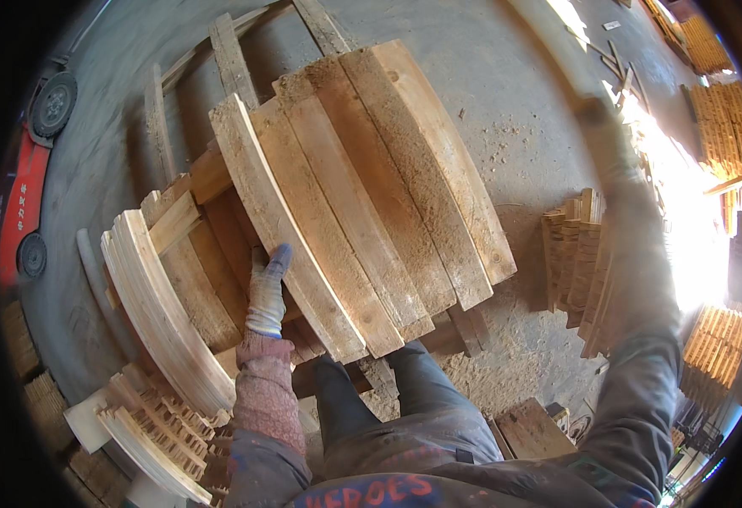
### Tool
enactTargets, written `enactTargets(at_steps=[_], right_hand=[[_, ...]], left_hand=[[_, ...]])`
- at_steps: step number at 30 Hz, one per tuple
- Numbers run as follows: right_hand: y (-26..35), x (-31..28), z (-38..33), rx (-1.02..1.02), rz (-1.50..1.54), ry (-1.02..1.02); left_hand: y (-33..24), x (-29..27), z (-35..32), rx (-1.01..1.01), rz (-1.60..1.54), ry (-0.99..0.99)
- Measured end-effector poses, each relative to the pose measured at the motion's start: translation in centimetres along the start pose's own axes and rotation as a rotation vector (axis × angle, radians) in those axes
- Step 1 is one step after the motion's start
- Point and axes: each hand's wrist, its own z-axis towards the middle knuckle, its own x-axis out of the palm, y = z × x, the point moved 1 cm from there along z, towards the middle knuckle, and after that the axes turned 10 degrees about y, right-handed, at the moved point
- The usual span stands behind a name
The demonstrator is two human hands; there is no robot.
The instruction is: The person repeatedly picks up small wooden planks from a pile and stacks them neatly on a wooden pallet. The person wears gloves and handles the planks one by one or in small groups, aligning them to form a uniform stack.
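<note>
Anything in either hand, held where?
Right hand apparently grips a blurred plank by its near end; left hand touches the leftmost top plank, grip unclear.

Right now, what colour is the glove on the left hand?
Greyish-white glove, blue at the fingertips; clearest in the head view.

Just off centre toward eight o'clock, the gloved left hand (pixel 267 292) touches the edge of a board (pixel 303 254) beside sawdust-covered planks (pixel 362 203). Toward two o'clock, the right hand (pixel 605 135) is motion-blurred near a pale strip (pixel 548 42). A red vehicle (pixel 25 195) stands at nine o'clock; stacked slats (pixel 576 254), three.
</note>
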Motion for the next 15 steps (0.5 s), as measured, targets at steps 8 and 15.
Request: enactTargets(at_steps=[8,15], right_hand=[[2.7,3.9,-0.4,-0.172,0.007,0.228],[9.9,19.3,-7.5,0.093,0.733,0.344]], left_hand=[[-1.2,-3.3,-1.8,0.112,-0.117,-0.079],[-1.3,6.3,0.4,0.035,-0.065,-0.008]])
